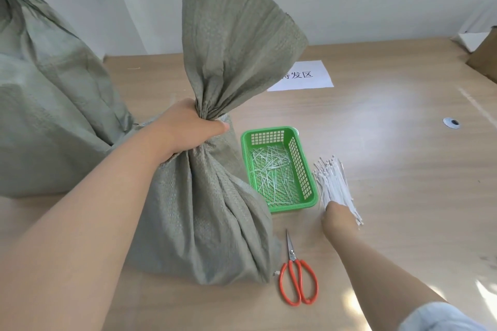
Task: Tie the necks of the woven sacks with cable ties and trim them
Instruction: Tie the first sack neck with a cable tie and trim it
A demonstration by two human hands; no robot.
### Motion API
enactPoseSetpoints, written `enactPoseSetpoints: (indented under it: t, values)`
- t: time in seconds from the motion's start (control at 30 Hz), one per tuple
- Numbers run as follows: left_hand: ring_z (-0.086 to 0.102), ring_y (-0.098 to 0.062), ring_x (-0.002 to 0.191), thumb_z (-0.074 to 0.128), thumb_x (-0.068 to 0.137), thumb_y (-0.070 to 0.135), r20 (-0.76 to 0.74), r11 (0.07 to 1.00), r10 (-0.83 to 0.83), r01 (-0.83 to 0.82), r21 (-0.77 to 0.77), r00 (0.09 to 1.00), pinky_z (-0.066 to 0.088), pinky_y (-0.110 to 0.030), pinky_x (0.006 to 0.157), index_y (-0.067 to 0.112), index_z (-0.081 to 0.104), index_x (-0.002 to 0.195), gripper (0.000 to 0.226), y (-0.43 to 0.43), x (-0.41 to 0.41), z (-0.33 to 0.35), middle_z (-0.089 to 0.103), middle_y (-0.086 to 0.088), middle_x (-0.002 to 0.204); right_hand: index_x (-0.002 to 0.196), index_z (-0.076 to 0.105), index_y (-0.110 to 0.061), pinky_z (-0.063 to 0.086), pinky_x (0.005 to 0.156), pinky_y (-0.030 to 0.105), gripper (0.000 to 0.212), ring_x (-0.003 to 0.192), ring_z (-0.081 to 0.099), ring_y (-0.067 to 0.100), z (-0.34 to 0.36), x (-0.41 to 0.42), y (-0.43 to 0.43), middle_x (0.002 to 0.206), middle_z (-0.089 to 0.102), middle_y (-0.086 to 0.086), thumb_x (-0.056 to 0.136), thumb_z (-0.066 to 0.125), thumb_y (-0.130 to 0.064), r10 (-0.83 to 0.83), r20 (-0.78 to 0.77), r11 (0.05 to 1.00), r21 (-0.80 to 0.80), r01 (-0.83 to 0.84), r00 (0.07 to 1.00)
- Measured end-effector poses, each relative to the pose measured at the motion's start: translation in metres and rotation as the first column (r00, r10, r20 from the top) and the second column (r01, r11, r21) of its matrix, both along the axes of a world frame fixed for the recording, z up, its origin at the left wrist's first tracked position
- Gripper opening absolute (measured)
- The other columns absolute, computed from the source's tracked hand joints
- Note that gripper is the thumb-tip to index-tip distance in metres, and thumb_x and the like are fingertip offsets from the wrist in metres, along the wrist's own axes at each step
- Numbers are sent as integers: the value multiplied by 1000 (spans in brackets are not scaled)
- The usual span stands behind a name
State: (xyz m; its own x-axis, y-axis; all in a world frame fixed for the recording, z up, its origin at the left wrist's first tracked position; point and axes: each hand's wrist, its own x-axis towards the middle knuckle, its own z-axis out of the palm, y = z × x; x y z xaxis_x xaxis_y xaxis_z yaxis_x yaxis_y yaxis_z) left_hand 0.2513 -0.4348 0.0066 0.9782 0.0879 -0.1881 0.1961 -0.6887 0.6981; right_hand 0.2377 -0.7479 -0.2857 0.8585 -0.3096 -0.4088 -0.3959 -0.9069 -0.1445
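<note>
A grey-green woven sack [204,212] stands on the wooden table in front of me. My left hand [188,126] grips its gathered neck, and the loose top fans upward above my fist. My right hand [337,216] reaches into a bundle of white cable ties [332,180] lying right of the basket; its fingers are on the near ends of the ties, and I cannot see whether they pinch one. Red-handled scissors [297,277] lie shut on the table beside the sack's base.
A green plastic basket [302,166] holding several trimmed tie ends sits between the sack and the bundle. Another large woven sack [51,105] stands at the left. A white paper label [309,75] lies further back. A cardboard box [484,54] is at the far right.
</note>
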Motion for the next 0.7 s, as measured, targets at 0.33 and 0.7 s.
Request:
enactPoseSetpoints:
  t: [0.33, 0.7]
  values:
    - [50, -5, 62, 74, 86, 28, -6, 1000, 12, -12, 6, 1000, 37, -23, 60, 24, 54, 63, 30, 3, 0, -1, 53, 13, 61, 78, 52, -12, 47, 66, 31, 12, 89, 64, 34, 0, -5, -2, 88, 62, 12, 78, 63, -13, -106, 28, 990, 97, 103, 994]
    - [49, 6, 73, 73, 88, 31, -7, 1000, 3, -4, -19, 1000, 36, -17, 63, 29, 67, 100, 14, 7, -4, 0, 59, 18, 80, 73, 63, -4, 47, 61, 35, 8, 75, 59, 35, 35, -8, -3, 72, 64, 13, 73, 57, -10, -179, 191, 964, 233, 132, 965]
